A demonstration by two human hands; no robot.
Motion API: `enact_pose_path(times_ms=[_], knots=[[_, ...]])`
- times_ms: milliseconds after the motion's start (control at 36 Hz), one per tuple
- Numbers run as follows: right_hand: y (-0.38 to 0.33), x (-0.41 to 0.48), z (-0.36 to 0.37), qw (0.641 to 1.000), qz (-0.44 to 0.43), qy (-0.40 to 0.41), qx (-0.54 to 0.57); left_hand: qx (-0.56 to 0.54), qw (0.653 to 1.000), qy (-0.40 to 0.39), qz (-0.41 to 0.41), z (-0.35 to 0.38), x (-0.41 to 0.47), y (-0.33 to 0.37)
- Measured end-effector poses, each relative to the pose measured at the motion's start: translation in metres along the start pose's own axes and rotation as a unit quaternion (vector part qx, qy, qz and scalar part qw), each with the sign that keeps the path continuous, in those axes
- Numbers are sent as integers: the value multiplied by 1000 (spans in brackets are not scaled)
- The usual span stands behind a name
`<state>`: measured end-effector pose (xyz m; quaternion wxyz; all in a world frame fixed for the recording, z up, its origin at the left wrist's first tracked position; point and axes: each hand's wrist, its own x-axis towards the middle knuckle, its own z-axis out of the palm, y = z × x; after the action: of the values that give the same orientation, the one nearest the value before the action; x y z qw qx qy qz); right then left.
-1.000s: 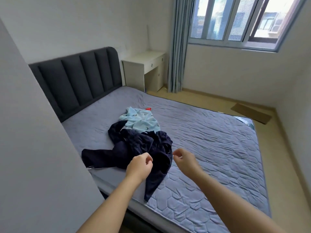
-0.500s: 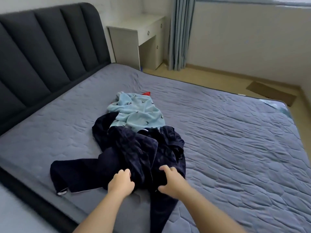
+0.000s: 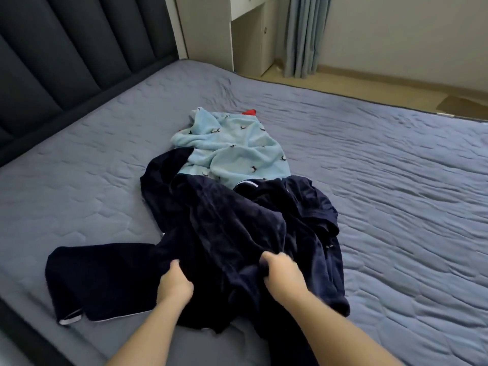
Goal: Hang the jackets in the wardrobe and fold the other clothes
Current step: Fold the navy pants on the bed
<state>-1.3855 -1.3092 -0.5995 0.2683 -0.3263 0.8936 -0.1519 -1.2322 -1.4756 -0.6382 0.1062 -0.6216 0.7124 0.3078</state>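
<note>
Holding the dark blue clothes (image 3: pixel 224 233) on the gray bed (image 3: pixel 396 207), we squeeze them in our left grip (image 3: pixel 175 282) and right grip (image 3: pixel 282 273). A white desk (image 3: pixel 208 27) and a curtain (image 3: pixel 303 35) stand past the bed.

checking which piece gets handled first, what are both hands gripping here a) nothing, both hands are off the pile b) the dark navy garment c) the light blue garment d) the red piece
b: the left hand and the right hand both have fingers curled into the dark navy garment, while the light blue garment lies beyond them on the bed, with no hand on it.
</note>
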Motion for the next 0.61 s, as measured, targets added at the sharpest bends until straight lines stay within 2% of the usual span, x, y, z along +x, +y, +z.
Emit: enact_pose_path(times_ms=[56, 111, 167, 222, 306, 389, 500, 611], knots=[[-6, 10, -23, 981, 70, 51, 173, 34, 999, 26, 8, 0, 0, -4], [-15, 26, -61, 927, 116, 131, 332, 47, 999, 23, 16, -5, -6, -4], [-26, 44, -108, 878, 106, 206, 418, 64, 997, 21, 26, -15, -11, 1], [-32, 60, -147, 898, 40, 223, 376, 62, 997, 16, 31, -26, -12, 8], [-29, 64, -164, 946, 10, 133, 296, 27, 999, 5, 32, -35, -9, 13], [-20, 53, -134, 965, 2, 62, 253, 16, 1000, 1, 16, -35, -3, 12], [0, 39, -72, 993, -27, -48, 105, -13, 1000, -11, 6, -24, 12, 6], [16, 27, -30, 985, -36, -170, -26, 4, 998, -52, 34, -6, 22, -1]])
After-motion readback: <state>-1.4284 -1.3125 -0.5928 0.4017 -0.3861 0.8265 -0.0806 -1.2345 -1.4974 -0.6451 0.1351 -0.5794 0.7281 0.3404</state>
